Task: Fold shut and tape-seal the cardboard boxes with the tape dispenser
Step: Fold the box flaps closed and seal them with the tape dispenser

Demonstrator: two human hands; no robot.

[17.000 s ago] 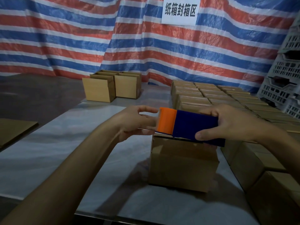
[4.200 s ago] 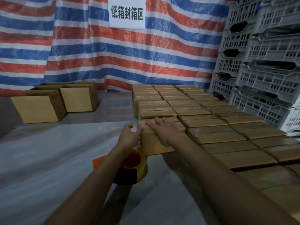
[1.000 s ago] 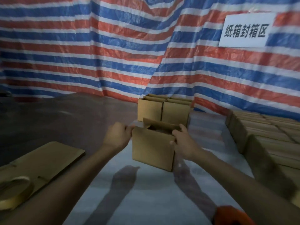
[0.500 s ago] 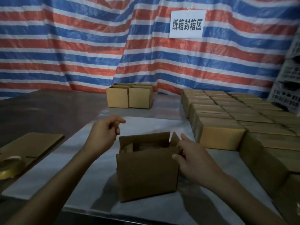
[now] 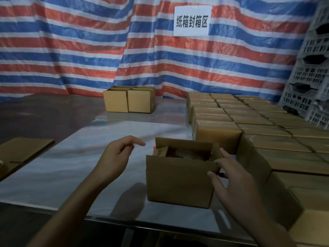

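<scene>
Now your small brown cardboard box (image 5: 178, 182) sits near the tabletop's (image 5: 89, 166) front edge, flaps upright; your right hand (image 5: 233, 177) touches its right flap with relaxed fingers, and your left hand (image 5: 115, 157) hovers beside it, loose and empty.

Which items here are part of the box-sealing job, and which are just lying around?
In the job: the open box, left hand, right hand, two more open boxes behind, rows of sealed boxes.
Lying about: flat cardboard, plastic crates, wall sign.
</scene>
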